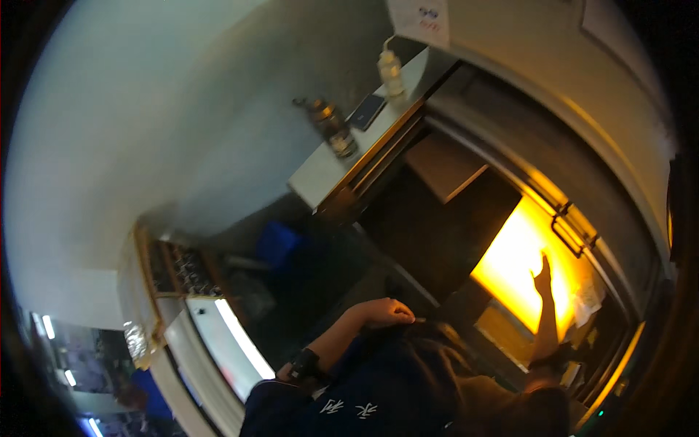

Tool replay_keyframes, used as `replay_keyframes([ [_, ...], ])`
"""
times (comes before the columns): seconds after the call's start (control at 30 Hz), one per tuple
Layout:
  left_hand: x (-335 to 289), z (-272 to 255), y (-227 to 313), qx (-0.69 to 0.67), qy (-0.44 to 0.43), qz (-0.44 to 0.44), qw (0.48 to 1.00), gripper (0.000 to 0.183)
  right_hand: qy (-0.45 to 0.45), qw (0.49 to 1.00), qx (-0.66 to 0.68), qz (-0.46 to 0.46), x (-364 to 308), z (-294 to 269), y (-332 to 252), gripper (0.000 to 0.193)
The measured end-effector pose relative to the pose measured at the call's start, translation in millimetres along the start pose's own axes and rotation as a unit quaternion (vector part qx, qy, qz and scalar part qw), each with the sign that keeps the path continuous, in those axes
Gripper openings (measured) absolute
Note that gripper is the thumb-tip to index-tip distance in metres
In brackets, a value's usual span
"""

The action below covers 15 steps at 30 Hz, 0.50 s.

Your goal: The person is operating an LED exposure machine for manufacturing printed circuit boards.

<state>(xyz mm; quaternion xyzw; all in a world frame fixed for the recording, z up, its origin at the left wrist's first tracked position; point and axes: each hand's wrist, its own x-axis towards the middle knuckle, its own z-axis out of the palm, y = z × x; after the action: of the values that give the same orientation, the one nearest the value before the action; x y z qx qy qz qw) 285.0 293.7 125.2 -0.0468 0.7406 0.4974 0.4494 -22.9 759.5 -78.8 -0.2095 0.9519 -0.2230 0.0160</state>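
My right hand (543,280) reaches over a brightly glowing yellow panel (502,251) and shows mostly as a dark outline. Its thumb and a finger stand apart; nothing can be made out between them in the glare. Whether the hand touches the panel, I cannot tell. In front of my body, my left hand (389,312) is held with its fingers curled together. Anything inside those fingers is hidden. A dark band circles my left wrist. Near my right forearm lies a crumpled, pale, see-through sheet (588,300).
A black handle (568,231) sticks out from the frame beyond the panel. On a white ledge stand a dark drink bottle (335,131), a phone (368,112) and a squeeze bottle (391,71). A brown board (443,164) lies beyond the dark opening. Shelving (186,273) stands at left.
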Motion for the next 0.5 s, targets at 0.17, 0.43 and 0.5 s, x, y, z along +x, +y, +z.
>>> replay_keyframes([
  [0.17, -40, 65, -56, -0.110, 0.058, 0.039, 0.991, 0.050, 0.170, 0.979, -0.107, 0.026, 24, 2, -46, 0.082],
  [0.43, -91, 31, -97, -0.229, 0.111, 0.020, 0.967, 0.045, -0.016, 0.968, -0.187, 0.167, -75, -19, -164, 0.045],
  [0.5, -96, 13, -126, -0.167, 0.107, 0.018, 0.980, 0.046, -0.049, 0.981, -0.119, 0.144, -99, -1, -148, 0.042],
])
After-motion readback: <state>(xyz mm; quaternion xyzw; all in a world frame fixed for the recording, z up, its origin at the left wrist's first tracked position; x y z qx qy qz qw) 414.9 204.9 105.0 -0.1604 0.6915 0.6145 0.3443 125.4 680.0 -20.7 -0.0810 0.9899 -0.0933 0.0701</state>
